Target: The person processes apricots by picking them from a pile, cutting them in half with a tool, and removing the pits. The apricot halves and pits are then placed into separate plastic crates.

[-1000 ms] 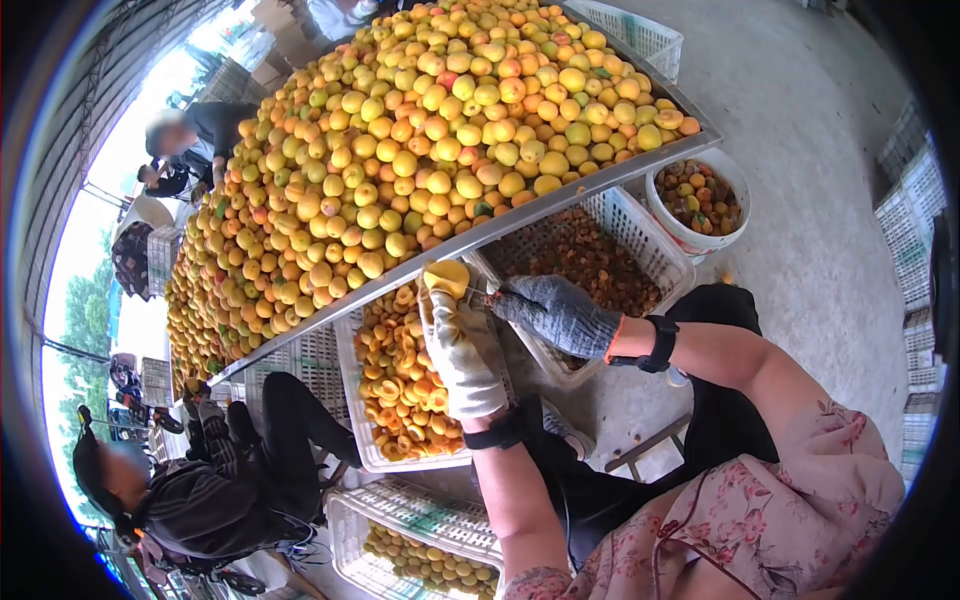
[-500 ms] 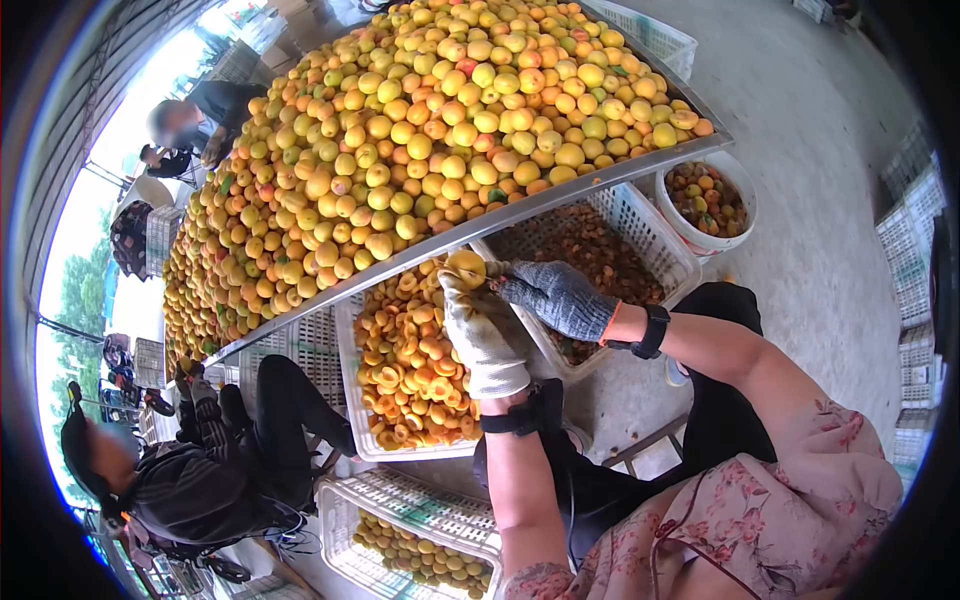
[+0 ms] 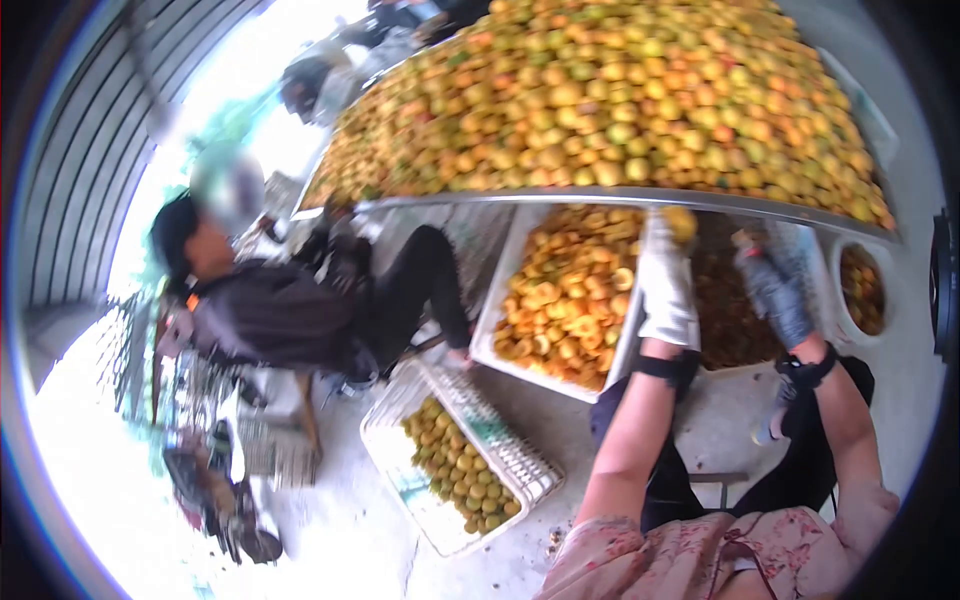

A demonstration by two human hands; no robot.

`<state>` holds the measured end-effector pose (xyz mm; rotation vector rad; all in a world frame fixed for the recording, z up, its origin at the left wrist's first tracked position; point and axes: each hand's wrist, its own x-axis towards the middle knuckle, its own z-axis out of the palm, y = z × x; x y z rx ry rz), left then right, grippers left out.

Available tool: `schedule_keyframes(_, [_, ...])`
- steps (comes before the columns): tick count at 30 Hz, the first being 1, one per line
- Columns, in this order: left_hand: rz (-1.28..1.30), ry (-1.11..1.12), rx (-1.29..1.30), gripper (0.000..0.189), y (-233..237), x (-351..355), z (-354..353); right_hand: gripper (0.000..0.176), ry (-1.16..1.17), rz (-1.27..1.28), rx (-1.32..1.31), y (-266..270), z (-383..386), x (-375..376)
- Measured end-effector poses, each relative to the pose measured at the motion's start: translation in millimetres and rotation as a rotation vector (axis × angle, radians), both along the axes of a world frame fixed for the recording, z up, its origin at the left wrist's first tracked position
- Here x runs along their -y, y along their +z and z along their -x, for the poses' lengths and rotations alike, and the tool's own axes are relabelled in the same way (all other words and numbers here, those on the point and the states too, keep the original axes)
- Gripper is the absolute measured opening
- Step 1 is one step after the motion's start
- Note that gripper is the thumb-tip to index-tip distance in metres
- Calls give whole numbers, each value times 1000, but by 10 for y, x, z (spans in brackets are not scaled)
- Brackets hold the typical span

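My left hand (image 3: 667, 285), in a white glove, is closed around a yellow apricot (image 3: 681, 224) just below the metal table edge. My right hand (image 3: 778, 295), in a grey glove, is apart from it to the right, over a crate of dark brown pieces (image 3: 735, 310). Its fingers are curled around something small and reddish-brown at the tips, too blurred to name. Left of my left hand stands a white crate (image 3: 484, 345) filled with halved orange apricots (image 3: 570, 300).
A big heap of apricots (image 3: 610, 110) lies on the metal-edged table (image 3: 560, 197). At right is a white bucket (image 3: 846, 305) holding fruit. A crate (image 3: 540, 480) of greenish-yellow fruit stands on the floor. A co-worker (image 3: 290, 310) in dark clothes sits at left.
The whole view has swung left, so the scene is shifted and turned. My right hand has moved away from the apricot in my left hand, leaving a gap between them.
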<state>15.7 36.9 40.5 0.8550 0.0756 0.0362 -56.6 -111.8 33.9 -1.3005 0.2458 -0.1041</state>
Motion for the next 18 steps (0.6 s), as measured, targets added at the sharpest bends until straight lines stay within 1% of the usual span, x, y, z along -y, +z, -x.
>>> schedule_keyframes(1, [-444, -13, 138, 43, -246, 34, -17, 21, 25, -146, 35, 228, -20, -42])
schedule_keyframes(2, [-556, -115, 92, 44, 67, 147, 190, 29, 70, -126, -70, -135, -192, 230])
schedule_keyframes(3, [-876, 27, 311, 41, -89, 296, 237, 32, 29, -121, 59, -246, -254, 224])
schedule_keyframes(4, [-1054, 121, 599, 38, -88, 378, 272, 34, -19, -118, 188, -338, -307, 210])
schedule_keyframes(5, [-1131, 73, 588, 37, 6, 385, 293, 36, -74, -447, 127, -451, -361, 211])
schedule_keyframes(6, [-1205, 20, 571, 36, 85, 370, 325, 36, -67, -448, 124, -554, -387, 248])
schedule_keyframes(8, [-1201, 28, 584, 34, 132, 357, 308, 37, 62, -212, 272, -668, -455, 316])
schedule_keyframes(9, [-1228, 35, 585, 33, 135, 353, 310, 34, 9, 48, 349, -693, -520, 288])
schedule_keyframes(10, [-1255, 43, 588, 32, 136, 346, 302, 34, 10, 47, 352, -697, -546, 296])
schedule_keyframes(11, [-1257, 43, 584, 32, 114, 349, 311, 32, -38, 19, 273, -552, -512, 223])
schedule_keyframes(12, [-1233, 111, 583, 30, 90, 367, 316, 29, -85, -6, 194, -458, -504, 159])
schedule_keyframes(13, [-1209, 177, 579, 29, 61, 379, 323, 29, -81, -6, 191, -448, -516, 106])
schedule_keyframes(14, [-1209, 179, 576, 29, 41, 380, 323, 27, -92, -14, 196, -448, -537, 64])
schedule_keyframes(16, [-1152, 75, 317, 29, 7, 382, 320, 24, -103, -23, 199, -421, -568, -4])
schedule_keyframes(17, [-1139, 102, 227, 33, 16, 385, 330, 24, -146, 205, 190, -403, -579, -43])
schedule_keyframes(18, [-1139, 102, 223, 33, 26, 392, 343, 23, -188, 434, 179, -395, -596, -62])
